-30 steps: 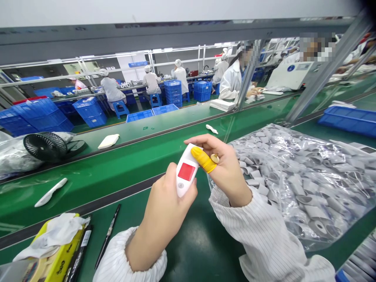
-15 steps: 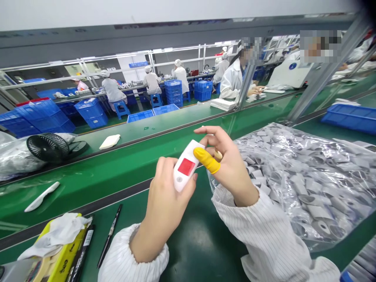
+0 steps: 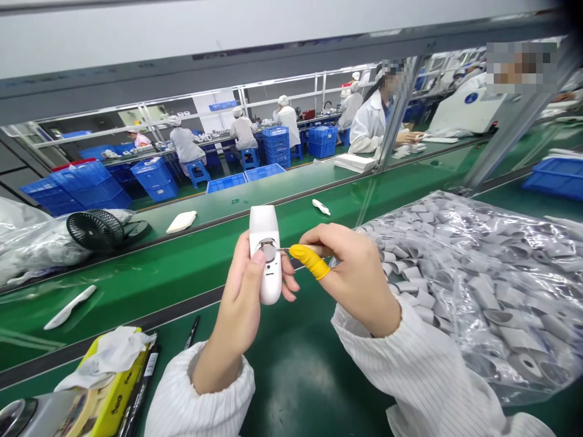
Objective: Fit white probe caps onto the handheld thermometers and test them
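Observation:
A white handheld device [image 3: 270, 285] stands nearly upright in my left hand [image 3: 243, 297], its back facing me with a round recess showing a silvery disc. My left thumb presses beside the recess; the other fingers wrap behind the device. On the right, my right hand [image 3: 353, 273], with a yellow cover on the thumb, pinches a thin tool [image 3: 283, 249]. The tool's tip reaches the right edge of the recess. Most of its handle is hidden by my fingers.
Clear plastic bag of grey-white curved parts [image 3: 492, 285] at right. White pieces [image 3: 70, 308] [image 3: 321, 207] lie on the green belt [image 3: 182, 267]. Yellow box [image 3: 113, 388] with cloth and pens at lower left; black fan [image 3: 91, 233] behind. Co-worker [image 3: 367, 124] sits across the line.
The device has been turned from its red-patch face to its recessed back and stands more upright. A tool tip now shows at my right fingers. Another white piece has appeared on the belt.

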